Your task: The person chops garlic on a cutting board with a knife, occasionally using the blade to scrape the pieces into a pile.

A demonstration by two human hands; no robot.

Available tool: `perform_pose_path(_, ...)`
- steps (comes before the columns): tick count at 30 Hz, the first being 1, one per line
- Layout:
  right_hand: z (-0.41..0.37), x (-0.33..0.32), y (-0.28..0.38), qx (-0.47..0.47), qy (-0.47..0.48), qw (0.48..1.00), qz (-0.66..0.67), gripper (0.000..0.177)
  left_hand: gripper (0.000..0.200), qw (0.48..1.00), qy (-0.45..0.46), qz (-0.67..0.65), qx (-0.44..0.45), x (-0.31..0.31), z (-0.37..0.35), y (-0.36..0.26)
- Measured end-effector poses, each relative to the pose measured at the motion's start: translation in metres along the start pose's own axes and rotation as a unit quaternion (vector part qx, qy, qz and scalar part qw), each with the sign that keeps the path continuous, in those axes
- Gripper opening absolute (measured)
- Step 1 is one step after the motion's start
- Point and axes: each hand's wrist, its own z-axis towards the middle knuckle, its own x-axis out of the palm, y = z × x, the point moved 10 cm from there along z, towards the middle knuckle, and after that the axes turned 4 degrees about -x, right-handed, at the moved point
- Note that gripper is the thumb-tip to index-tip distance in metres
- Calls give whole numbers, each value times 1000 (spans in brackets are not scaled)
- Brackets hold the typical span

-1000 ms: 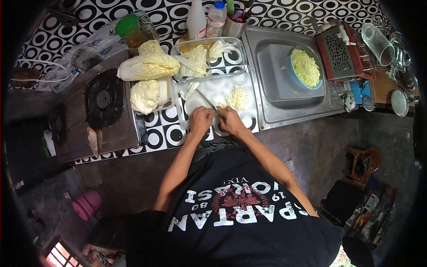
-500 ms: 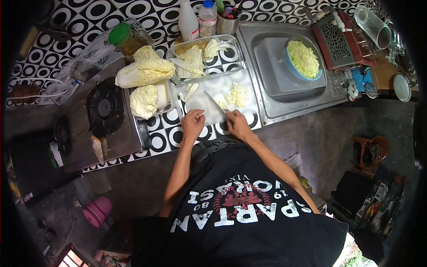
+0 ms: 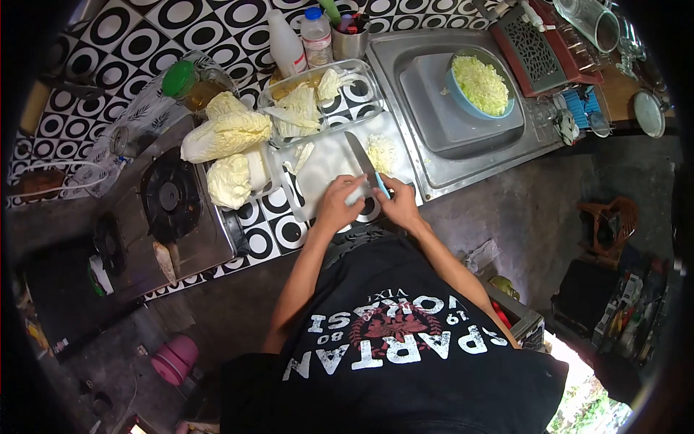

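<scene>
Left hand point(image 3: 342, 205) has moved to the right and is now close beside the knife point(image 3: 361, 156). Its fingers are blurry, so you cannot tell if they hold anything. Right hand point(image 3: 399, 202) has its fingers wrapped around the knife's blue handle, with the blade pointing far and a bit left. Chopped cabbage point(image 3: 382, 153) lies on the white board point(image 3: 318, 176), just right of the blade. Big cabbages point(image 3: 228, 137) lie to the left, and a full bowl point(image 3: 455, 91) sits far right.
</scene>
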Motion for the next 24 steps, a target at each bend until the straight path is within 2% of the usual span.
perform_pose_path(1, 0, 1, -3, 52, 10, 996, 70, 30, 51, 998, 33, 42, 43, 10, -1, -11)
perform_pose_path(2, 2, -6, 2, 53, 6, 996, 70, 30, 55, 991, 65, 83, 85, 21, -3, -21)
perform_pose_path(4, -3, 2, -13, 194, 54, 953, 226, 22, 59, 990, 94, 75, 70, 27, -2, -24)
perform_pose_path(5, -4, -1, -10, 190, 46, 943, 269, 17, 60, 986, 100, 101, 83, 29, -1, -26)
perform_pose_path(10, -11, -5, -13, 206, 63, 912, 350, 20, 70, 971, 134, 171, 104, 37, 2, -27)
perform_pose_path(13, -18, -7, -3, 218, 72, 894, 386, 24, 74, 974, 111, 186, 72, 31, 11, -22)
perform_pose_path(15, -23, -13, 3, 199, 91, 933, 286, 29, 79, 972, 107, 204, 37, 27, 18, -10)
perform_pose_path(16, -26, -13, 4, 199, 91, 933, 286, 29, 79, 972, 107, 205, 37, 27, 20, -8)
perform_pose_path(18, -25, -26, 12, 127, 79, 979, 138, 35, 81, 975, 71, 211, -8, 16, 26, 1)
perform_pose_path(19, -27, -28, 11, 127, 78, 979, 138, 35, 81, 975, 72, 211, -6, 15, 27, 1)
perform_pose_path(21, -24, -37, 29, 17, 66, 997, -20, 38, 80, 981, -18, 191, 16, -6, 29, -12)
perform_pose_path(22, -25, -40, 39, -37, 60, 993, -99, 39, 80, 981, -16, 191, 17, -7, 29, -18)
perform_pose_path(24, -25, -34, 37, -52, 69, 990, -108, 41, 77, 970, 9, 230, 77, -1, 24, -42)
